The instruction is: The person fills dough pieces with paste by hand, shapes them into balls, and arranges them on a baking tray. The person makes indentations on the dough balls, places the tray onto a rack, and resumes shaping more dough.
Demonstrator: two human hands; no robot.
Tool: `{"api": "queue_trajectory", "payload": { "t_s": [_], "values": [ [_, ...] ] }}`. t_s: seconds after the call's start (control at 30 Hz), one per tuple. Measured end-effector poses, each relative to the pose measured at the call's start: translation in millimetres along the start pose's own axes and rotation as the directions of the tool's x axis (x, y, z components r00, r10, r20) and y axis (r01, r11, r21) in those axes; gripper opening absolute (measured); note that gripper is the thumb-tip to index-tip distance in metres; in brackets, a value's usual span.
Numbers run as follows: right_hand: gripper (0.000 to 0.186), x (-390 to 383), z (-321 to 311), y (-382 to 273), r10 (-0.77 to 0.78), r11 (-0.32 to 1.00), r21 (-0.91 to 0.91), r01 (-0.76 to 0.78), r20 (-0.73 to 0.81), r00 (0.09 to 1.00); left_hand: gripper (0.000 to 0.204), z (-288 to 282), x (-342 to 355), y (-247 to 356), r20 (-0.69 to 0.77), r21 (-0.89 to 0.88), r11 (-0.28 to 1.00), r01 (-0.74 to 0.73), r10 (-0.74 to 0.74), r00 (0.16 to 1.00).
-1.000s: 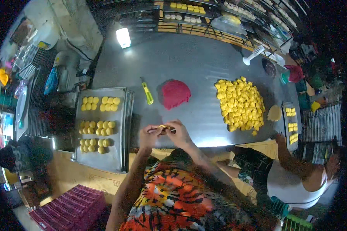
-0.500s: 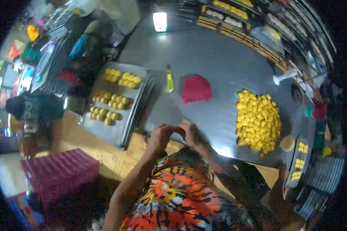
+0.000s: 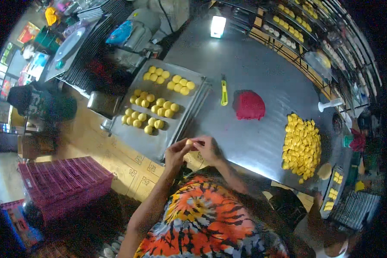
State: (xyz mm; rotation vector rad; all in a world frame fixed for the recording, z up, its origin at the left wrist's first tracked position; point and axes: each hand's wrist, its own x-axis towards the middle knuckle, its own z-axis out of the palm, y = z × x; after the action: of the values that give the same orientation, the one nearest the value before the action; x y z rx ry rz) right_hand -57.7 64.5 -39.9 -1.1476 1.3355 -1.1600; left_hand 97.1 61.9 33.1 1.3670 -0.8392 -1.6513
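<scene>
My left hand [image 3: 175, 154] and my right hand [image 3: 207, 148] meet at the near edge of the table, close to the tray's lower right corner. Between their closed fingertips shows a small pale yellow dough ball [image 3: 189, 142]. Left of them, a metal tray [image 3: 144, 145] carries yellow dough balls [image 3: 161, 107] set in several clusters. A mound of dark pink dough [image 3: 250, 105] lies farther off on the table. Beside it rests a yellow-green utility knife [image 3: 224, 92]. Flattened yellow dough pieces [image 3: 302, 147] form a large heap on the right.
The grey metal table [image 3: 236, 64] bears a bright lamp [image 3: 218, 26] at its far side. Racks of trays [image 3: 292, 26] line the far right. A co-worker's arm [image 3: 317, 210] reaches in near a smaller tray [image 3: 333, 191]. Purple crates [image 3: 66, 185] stand at lower left.
The view has shifted, so table and trays sit farther right in it. My hands have come nearer the tray, and the dough ball now shows between my fingers.
</scene>
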Motion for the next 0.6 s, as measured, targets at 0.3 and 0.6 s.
{"api": "queue_trajectory", "payload": {
  "t_s": [0.3,0.6],
  "values": [
    [0.043,10,33,-76,0.323,0.893,0.221,-0.391,0.29,0.901,0.035,-123,51,-6,-0.021,0.743,0.573,-0.346,0.537,0.843],
    [0.031,-74,-158,-45,0.432,0.901,-0.068,-0.428,0.07,0.899,0.065,-113,57,-30,0.324,0.941,-0.241,-0.236,0.452,0.831]
  ]
}}
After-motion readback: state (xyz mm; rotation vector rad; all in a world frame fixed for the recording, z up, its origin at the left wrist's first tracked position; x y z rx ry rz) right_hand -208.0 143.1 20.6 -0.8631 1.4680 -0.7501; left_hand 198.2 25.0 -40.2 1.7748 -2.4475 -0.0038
